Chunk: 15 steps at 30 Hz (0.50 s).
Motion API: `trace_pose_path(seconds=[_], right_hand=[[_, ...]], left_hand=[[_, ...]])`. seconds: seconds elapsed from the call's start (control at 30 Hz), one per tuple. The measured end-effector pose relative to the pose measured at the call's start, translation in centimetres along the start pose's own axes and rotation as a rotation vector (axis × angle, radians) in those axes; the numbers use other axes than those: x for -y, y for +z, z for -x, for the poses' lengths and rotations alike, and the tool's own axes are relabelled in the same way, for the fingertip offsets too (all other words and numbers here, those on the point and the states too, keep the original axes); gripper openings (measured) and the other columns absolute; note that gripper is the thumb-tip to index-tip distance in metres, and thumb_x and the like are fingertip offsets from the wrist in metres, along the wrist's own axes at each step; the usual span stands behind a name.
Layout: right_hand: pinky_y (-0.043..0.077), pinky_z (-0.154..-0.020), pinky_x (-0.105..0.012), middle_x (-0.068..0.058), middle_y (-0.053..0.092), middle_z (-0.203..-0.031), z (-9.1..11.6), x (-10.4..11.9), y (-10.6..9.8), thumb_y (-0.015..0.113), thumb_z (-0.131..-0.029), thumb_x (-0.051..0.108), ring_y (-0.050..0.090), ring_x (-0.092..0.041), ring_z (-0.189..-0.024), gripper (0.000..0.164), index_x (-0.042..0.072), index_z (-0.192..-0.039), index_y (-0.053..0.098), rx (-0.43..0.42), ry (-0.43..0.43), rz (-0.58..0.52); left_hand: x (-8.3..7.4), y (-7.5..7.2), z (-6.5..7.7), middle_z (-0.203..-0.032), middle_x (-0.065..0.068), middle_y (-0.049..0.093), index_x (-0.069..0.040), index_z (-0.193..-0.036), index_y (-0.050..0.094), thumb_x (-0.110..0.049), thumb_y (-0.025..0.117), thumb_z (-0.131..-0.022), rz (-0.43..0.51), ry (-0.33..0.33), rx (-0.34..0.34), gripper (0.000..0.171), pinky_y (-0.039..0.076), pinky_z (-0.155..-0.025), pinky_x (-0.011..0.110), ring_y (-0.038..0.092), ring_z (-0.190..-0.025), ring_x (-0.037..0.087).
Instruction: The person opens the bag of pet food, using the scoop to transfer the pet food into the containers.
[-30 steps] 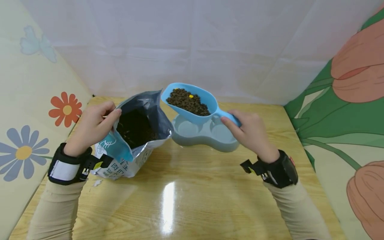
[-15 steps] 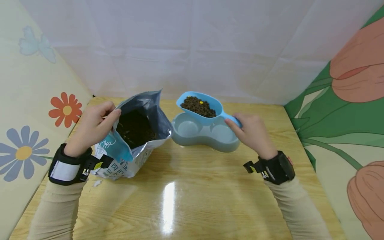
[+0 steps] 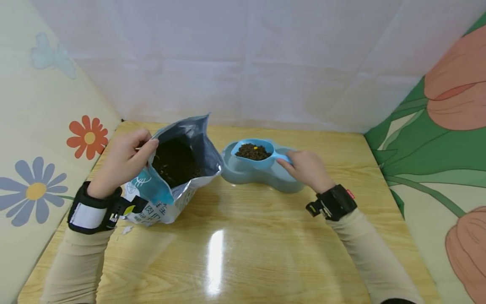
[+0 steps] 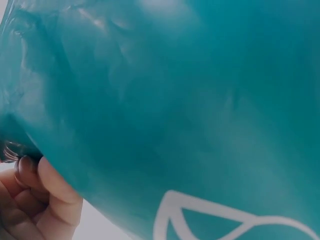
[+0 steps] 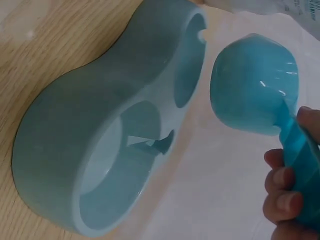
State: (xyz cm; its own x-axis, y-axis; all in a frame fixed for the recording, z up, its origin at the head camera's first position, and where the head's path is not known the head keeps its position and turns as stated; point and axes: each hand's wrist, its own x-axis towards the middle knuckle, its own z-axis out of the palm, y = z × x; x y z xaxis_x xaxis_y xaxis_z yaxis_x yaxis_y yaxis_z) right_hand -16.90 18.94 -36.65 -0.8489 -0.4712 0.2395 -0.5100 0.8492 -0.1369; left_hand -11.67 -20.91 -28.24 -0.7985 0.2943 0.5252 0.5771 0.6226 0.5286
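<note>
My left hand [image 3: 130, 158] pinches the near-left rim of a teal and white foil bag [image 3: 178, 198], which stands open with dark contents inside. In the left wrist view the bag's teal side [image 4: 175, 115] fills most of the picture. A blue scoop [image 3: 265, 145] is in my right hand [image 3: 308, 169], fingers curled round its handle [image 5: 300, 170]. Brown kibble [image 3: 250, 152] with a yellow piece lies in the scoop. Below the scoop sits a grey-blue double pet bowl [image 3: 243, 177]; the right wrist view shows the scoop apart from it, above its far well.
The wooden table [image 3: 258, 240] carries a small white scrap [image 3: 127, 229] near the bag. A white sheet [image 3: 243, 63] hangs behind, and flower-patterned panels [image 3: 436, 169] stand at both sides.
My right hand has lowered the scoop of kibble toward the double bowl and levelled it over the bowl. My left hand still holds the bag's rim in about the same place.
</note>
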Motion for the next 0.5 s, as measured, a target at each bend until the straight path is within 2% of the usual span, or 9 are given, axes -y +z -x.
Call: trace_pose_path(seconds=[0.3, 0.5], right_hand=[[0.027, -0.047, -0.028, 0.002, 0.031, -0.054, -1.8, -0.5, 0.6, 0.053, -0.092, 0.033, 0.035, -0.014, -0.046, 0.036, 0.013, -0.064, 0.042, 0.125, 0.001, 0.046], [0.032, -0.047, -0.030, -0.001, 0.040, -0.055, -3.2, -0.2, 0.4, 0.054, -0.091, 0.034, 0.041, -0.016, -0.048, 0.036, 0.010, -0.066, 0.046, 0.192, -0.012, 0.080]], left_hand=[[0.1, 0.1, 0.0, -0.052, -0.003, 0.036, -0.005, -0.065, 0.044, 0.002, 0.051, -0.087, 0.018, 0.000, -0.002, 0.024, 0.028, -0.042, 0.022, 0.034, -0.043, 0.008], [0.0, 0.1, 0.0, -0.051, -0.004, 0.036, -0.005, -0.065, 0.045, 0.002, 0.052, -0.087, 0.015, -0.006, -0.002, 0.024, 0.028, -0.043, 0.022, 0.035, -0.043, 0.008]])
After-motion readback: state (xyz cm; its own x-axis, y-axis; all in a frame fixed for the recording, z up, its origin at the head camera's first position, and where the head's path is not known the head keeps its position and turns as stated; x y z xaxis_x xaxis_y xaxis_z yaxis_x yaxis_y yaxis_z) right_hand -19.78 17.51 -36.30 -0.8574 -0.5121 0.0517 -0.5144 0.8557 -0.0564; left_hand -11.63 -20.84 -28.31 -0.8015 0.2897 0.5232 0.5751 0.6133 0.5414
